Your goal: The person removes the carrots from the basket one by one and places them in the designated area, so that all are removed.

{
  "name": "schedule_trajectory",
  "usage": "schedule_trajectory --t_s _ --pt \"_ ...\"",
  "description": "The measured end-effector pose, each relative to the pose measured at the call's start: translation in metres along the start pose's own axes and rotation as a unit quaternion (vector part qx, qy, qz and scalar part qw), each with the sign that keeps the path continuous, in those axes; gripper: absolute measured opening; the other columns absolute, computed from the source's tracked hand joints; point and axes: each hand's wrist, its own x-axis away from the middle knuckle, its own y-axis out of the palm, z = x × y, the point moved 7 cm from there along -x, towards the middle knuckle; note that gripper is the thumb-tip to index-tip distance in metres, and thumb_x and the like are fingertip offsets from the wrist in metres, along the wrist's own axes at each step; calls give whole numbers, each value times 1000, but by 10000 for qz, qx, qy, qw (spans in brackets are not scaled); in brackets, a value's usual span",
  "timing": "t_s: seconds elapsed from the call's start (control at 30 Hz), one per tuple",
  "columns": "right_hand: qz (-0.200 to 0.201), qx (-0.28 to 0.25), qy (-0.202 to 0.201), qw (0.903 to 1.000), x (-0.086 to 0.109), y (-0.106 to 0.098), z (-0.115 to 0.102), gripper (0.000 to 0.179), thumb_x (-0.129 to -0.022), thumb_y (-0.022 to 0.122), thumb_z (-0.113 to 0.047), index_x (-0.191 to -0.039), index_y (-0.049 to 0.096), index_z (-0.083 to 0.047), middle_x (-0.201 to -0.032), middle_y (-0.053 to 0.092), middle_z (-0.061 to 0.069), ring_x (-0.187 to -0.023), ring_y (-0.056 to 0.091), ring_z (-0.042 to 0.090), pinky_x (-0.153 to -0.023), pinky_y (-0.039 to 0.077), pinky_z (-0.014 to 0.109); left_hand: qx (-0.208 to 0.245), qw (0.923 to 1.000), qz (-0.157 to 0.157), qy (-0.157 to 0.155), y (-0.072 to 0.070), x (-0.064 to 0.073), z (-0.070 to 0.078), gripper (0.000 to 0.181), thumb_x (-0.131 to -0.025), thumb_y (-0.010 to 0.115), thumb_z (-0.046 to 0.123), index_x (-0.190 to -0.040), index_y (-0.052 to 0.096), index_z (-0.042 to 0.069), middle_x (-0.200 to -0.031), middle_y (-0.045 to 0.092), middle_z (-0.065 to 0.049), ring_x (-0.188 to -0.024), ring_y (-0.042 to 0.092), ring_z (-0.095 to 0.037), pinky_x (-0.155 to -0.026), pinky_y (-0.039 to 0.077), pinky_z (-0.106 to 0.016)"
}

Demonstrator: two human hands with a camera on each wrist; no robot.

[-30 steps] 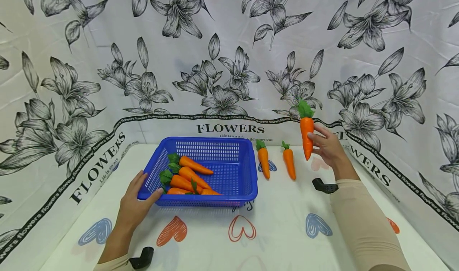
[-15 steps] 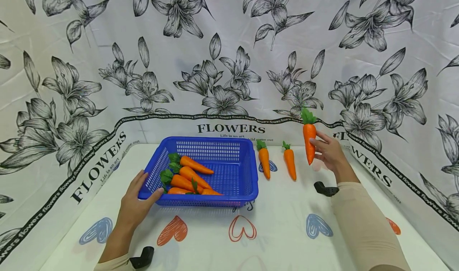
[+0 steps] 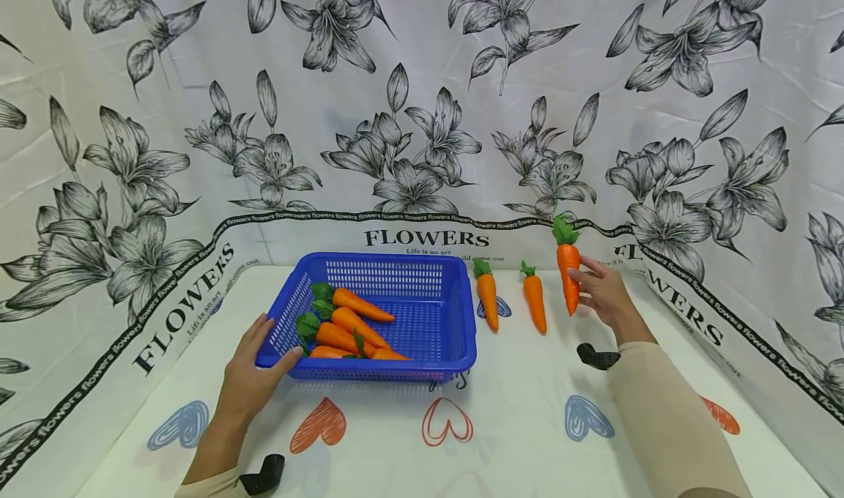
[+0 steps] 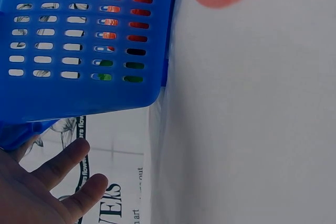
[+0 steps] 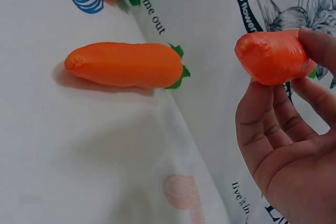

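In the head view, my right hand [image 3: 606, 293] pinches a toy carrot [image 3: 568, 269] between thumb and fingers, leaf end up and tip down. The right wrist view shows this carrot [image 5: 273, 59] from its tip, raised over the table. Two more carrots, one nearer [image 3: 535, 302] and one farther left [image 3: 487, 300], lie to its left. My left hand [image 3: 250, 377] rests at the front left corner of a blue plastic basket [image 3: 382, 365], fingers spread along its side and thumb at the front rim. Inside the basket lie several orange carrots [image 3: 356, 304] with green leaves, bunched at the left.
The table wears a white cloth [image 3: 514, 425] printed with red and blue hearts. Behind and at both sides hangs a white curtain [image 3: 409, 36] with black flower drawings. A black wrist device [image 3: 596, 357] sits at the right wrist.
My right hand has lowered the carrot toward the table and slightly to the right. The left hand, the basket and the other carrots have stayed in place.
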Motion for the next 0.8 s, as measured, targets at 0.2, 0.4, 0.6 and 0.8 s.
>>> schedule_trajectory --t_s 0.2,0.4,0.6,0.8 --pt "225 270 175 9992 -2 -2 12 77 -89 69 -38 -153 31 -18 -131 46 15 -94 59 22 -83 54 39 5 10000 -1 0 0 0 0 84 -88 63 50 -154 26 13 -159 15 -9 -139 21 -44 -97 29 -70" --pt "445 399 343 9976 -5 -4 21 78 -87 70 -41 -152 33 -18 -138 44 19 -99 57 24 -87 52 40 11 10000 20 9 -1 1 1 83 -88 63 50 -154 27 13 -159 16 -9 -138 21 -44 -98 29 -69" --pt "662 519 533 9950 -6 -4 29 75 -88 70 -39 -151 36 -18 -135 47 18 -97 57 23 -79 55 35 0 10000 40 28 -1 1 1 83 -89 63 50 -153 27 12 -159 16 -10 -138 21 -44 -97 29 -69" --pt "750 731 660 9923 -7 -5 37 72 -90 68 -36 -151 34 -17 -137 46 20 -93 58 22 -79 56 35 93 9999 117 85 -2 1 3 83 -88 65 49 -152 30 10 -159 18 -10 -139 20 -43 -100 27 -69"
